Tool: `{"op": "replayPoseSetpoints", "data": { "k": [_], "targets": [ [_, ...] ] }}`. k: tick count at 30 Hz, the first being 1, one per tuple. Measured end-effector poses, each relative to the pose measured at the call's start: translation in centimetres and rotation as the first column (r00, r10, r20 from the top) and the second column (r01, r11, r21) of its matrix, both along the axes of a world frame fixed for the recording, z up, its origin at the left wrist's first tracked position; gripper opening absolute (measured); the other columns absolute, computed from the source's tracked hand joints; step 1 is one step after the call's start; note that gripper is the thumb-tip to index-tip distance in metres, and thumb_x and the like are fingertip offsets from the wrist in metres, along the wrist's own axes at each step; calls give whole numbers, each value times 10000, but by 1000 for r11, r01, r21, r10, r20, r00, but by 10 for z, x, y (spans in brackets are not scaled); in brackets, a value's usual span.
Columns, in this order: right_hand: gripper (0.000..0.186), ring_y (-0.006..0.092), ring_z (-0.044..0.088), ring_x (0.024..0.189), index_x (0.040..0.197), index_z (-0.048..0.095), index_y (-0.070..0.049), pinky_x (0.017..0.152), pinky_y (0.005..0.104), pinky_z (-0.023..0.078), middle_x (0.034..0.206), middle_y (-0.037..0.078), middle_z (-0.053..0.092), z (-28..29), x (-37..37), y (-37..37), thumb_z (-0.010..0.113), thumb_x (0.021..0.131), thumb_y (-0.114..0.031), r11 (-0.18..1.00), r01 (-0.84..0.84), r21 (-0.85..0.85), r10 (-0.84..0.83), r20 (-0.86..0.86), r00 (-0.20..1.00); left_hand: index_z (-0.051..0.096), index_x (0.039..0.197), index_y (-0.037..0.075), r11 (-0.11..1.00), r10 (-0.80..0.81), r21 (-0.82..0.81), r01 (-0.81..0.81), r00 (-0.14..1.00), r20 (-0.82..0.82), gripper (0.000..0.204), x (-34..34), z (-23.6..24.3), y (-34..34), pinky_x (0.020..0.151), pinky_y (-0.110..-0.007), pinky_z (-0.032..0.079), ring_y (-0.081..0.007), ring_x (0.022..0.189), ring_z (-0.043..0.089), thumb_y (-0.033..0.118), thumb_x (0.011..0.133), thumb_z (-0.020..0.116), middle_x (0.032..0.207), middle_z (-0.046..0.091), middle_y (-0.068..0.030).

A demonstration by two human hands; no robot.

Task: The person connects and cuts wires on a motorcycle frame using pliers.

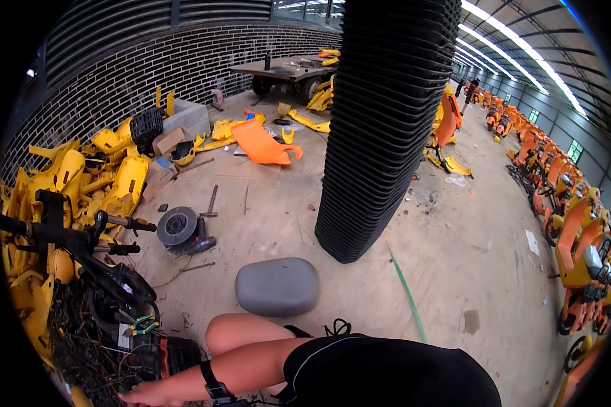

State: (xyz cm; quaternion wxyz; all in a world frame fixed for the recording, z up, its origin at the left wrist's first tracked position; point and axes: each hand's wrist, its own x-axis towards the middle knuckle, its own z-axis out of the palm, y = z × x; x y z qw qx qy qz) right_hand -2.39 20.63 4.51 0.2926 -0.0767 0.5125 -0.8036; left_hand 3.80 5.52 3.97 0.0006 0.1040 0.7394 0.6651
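Observation:
My right arm reaches across from the right to the lower left, with a black strap round its wrist. My right hand is partly cut off by the lower edge. Its visible fingers stretch out beside a tangle of dark wires, with nothing seen in them. Just above lies a pair of pliers with green and yellow handles, on a black scooter frame. That frame's handlebar stands up at the left. My left hand is not in view. A grey scooter seat lies on the floor ahead of my bent leg.
A tall stack of black crates rises ahead. On the floor lie a wire spool, a cordless drill, a hammer and a green strap. Yellow panels pile up left; orange scooters line the right.

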Motion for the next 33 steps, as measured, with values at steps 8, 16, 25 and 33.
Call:
{"op": "replayPoseSetpoints", "data": {
  "k": [8,16,25,33],
  "targets": [
    [169,121,625,721,923,664,-28,574,272,497,839,48,661,-47,-47,-25,601,870,-176,981,123,-152,-148,-168,975,608,1197,-53,921,135,-360,-147,989,-60,421,-5,3,-9,937,-364,471,-230,1022,601,310,1022,489,1145,654,-162],
    [331,148,607,1001,1253,589,-8,818,279,473,1153,96,660,-20,-30,2,491,967,-142,998,-11,-63,4,-102,995,679,926,3,922,40,-384,-46,999,-26,180,-5,37,-19,773,-351,464,-264,821,604,121,958,548,873,647,-120],
    [275,129,612,989,1240,579,22,867,265,489,1136,108,661,-14,-17,2,534,977,-46,986,157,55,-130,-328,936,662,1030,-13,995,103,-39,-96,917,384,288,3,5,-31,716,-257,451,-98,764,545,226,1017,503,793,601,-22],
    [251,136,632,966,1209,595,36,851,266,506,1099,116,675,-13,-20,6,530,981,-48,961,207,181,-128,-373,919,679,975,-6,993,-21,-88,74,871,490,247,-12,-7,-35,576,-248,426,-76,614,498,214,988,566,657,562,-10]
  ]
}}
